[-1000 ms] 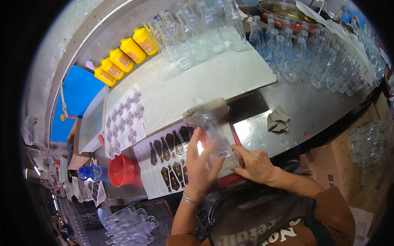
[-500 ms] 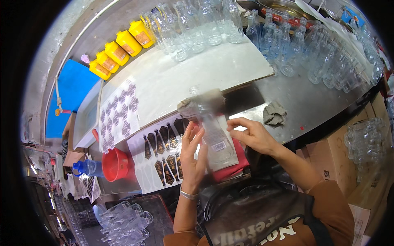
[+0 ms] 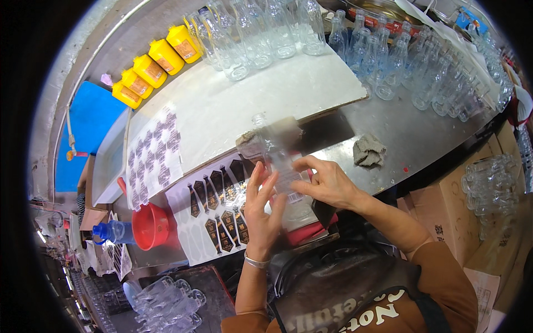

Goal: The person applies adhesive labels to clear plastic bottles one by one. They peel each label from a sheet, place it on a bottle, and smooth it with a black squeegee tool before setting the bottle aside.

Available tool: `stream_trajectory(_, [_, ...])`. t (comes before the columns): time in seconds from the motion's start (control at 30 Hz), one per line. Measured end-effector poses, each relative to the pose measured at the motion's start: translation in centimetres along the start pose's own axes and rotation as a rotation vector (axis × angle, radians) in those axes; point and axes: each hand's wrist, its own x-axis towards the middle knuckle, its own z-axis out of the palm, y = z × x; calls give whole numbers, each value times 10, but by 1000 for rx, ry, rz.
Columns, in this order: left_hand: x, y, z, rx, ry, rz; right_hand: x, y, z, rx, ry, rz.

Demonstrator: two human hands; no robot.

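A clear glass bottle (image 3: 275,158) lies tilted in front of me, neck pointing away, held between both hands. My left hand (image 3: 262,213) cups its lower side with fingers spread upward. My right hand (image 3: 327,180) presses its fingers on the bottle's body from the right, where a pale label sits. Under the bottle lies a red pad (image 3: 308,230). A sheet of dark labels (image 3: 214,213) lies just left of my left hand.
Many empty clear bottles (image 3: 388,55) stand along the far side of the steel table (image 3: 411,133). Yellow containers (image 3: 150,61), a second label sheet (image 3: 152,152), a red funnel (image 3: 149,225), a crumpled grey rag (image 3: 368,151) and cardboard boxes (image 3: 444,208) surround the spot.
The bottle has shifted slightly up in my hands. My right hand moved from the lower right onto the bottle's body, and my left fingers spread along its side.
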Motion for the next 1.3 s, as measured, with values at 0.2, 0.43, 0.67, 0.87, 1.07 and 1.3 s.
stream_trajectory(0.2, [-2, -4, 1, -42, 3, -12, 1, -2, -1, -10, -12, 1])
stream_trajectory(0.43, [-4, 0, 2, 46, -20, 37, 1, 14, 0, 132, -26, 34])
stream_trajectory(0.67, [-4, 7, 5, 65, 23, 12, 0, 1, -5, 60, -62, 90])
stream_trajectory(0.87, [-6, 1, 6, 65, 21, 36, -1, 5, -4, 61, -57, 78])
stream_trajectory(1.07, [-4, 2, 6, 90, 13, 65, 0, 8, -4, 95, -49, 6])
stream_trajectory(1.3, [-4, 5, 9, 91, 49, 54, 23, 65, -24, 859, 240, 479])
